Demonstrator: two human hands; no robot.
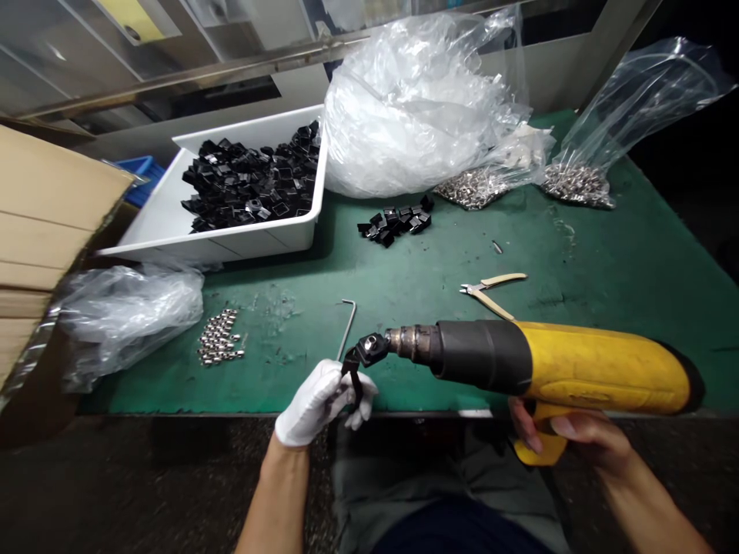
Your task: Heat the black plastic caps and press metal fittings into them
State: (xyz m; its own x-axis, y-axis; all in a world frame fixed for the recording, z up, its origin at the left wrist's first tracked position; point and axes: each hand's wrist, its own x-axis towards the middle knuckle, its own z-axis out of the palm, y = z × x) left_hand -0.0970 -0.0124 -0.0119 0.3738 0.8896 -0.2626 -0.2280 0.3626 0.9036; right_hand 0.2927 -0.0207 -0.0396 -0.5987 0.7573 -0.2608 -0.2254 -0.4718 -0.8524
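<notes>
My left hand (320, 400), in a white glove, is closed around a bent black strap-like piece (350, 369). At its upper end sits a small black block (372, 350) with a shiny metal fitting on top. Bare of any glove, my right hand (577, 438) grips the handle of a yellow heat gun (600, 365). The heat gun lies level, its stepped metal nozzle (412, 342) pointing left, right up against the black block; whether they touch I cannot tell. Behind my left hand a hex key (348, 327) rests on the green table.
A white tray (254, 235) holds many black plastic parts, with a small pile of black parts (398, 221) beside it. Metal fittings (219, 338) lie left; bagged fittings (577, 185) stand back right. Cutting pliers (490, 292), plastic bags (416, 108) and a cardboard box (46, 223) are around.
</notes>
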